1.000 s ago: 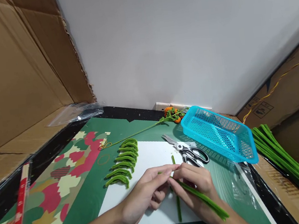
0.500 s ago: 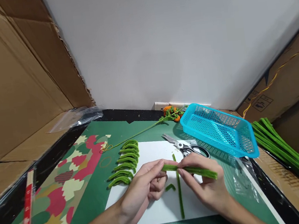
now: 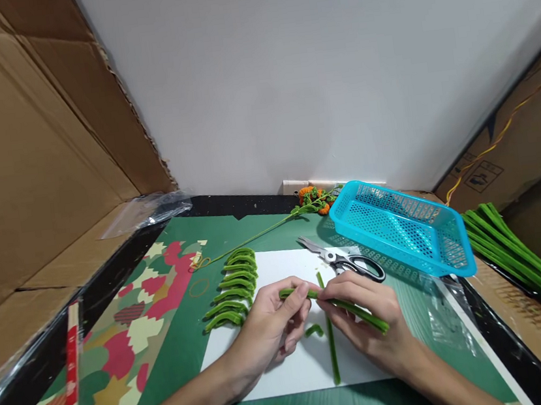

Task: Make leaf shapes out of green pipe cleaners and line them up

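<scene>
Between my two hands runs a short bundle of green pipe cleaners (image 3: 363,314), tilted down to the right. My left hand (image 3: 280,316) pinches its left end between thumb and fingers. Close beside it, my right hand (image 3: 363,312) grips the bundle near its middle, and the right end sticks out past the fingers. Below them on the white sheet (image 3: 282,378) lie a straight green pipe cleaner (image 3: 333,352) and a small bent green piece (image 3: 314,330). Several curved green pipe-cleaner pieces (image 3: 234,286) form a column left of my hands. Scissors (image 3: 339,260) rest just beyond my right hand.
A blue perforated basket (image 3: 402,229) stands at the back right, near an orange flower stem (image 3: 317,200). Long green pipe cleaners (image 3: 530,269) lie at the far right. Patterned paper (image 3: 120,346) and a wooden stick bundle with red wrap (image 3: 73,384) are on the left.
The bundle has tilted more steeply, its right end lower, and my left fingers have shifted along it. The whole view has moved slightly, with things appearing a little further right.
</scene>
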Demonstrator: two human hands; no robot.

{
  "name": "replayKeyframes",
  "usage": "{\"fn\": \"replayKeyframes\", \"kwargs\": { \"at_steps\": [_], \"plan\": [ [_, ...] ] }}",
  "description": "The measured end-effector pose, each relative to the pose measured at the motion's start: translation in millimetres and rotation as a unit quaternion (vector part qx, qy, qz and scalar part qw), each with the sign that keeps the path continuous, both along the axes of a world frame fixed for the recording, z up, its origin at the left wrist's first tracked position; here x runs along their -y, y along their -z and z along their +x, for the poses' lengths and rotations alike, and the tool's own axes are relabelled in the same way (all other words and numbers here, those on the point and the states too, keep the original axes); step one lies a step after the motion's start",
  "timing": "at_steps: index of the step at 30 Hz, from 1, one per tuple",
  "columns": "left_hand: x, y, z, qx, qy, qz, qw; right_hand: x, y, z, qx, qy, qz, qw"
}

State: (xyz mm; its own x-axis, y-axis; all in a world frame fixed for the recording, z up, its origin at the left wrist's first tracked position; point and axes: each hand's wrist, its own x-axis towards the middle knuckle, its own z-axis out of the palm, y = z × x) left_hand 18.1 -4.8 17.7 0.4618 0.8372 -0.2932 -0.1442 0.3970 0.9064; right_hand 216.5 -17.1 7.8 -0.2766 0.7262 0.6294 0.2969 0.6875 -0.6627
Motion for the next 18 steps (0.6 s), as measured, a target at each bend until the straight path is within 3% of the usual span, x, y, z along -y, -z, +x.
{"fn": "replayKeyframes", "kwargs": {
  "at_steps": [5, 11, 18],
  "plan": [
    [0.0, -3.7, 0.8, -0.007, 0.004, 0.037, 0.999, 0.5, -0.7, 1.3, -0.007, -0.005, -0.013, 1.0],
    [-2.9, 1.8, -1.1, -0.02, 0.025, 0.054, 0.998, 1.3, -1.1, -0.1, -0.016, -0.003, -0.054, 0.998],
    [-4.6, 4.5, -2.6, -0.027, 0.022, 0.054, 0.998, -3.2, -0.5, 5.6, -0.002, -0.022, 0.001, 1.0]
  ]
}}
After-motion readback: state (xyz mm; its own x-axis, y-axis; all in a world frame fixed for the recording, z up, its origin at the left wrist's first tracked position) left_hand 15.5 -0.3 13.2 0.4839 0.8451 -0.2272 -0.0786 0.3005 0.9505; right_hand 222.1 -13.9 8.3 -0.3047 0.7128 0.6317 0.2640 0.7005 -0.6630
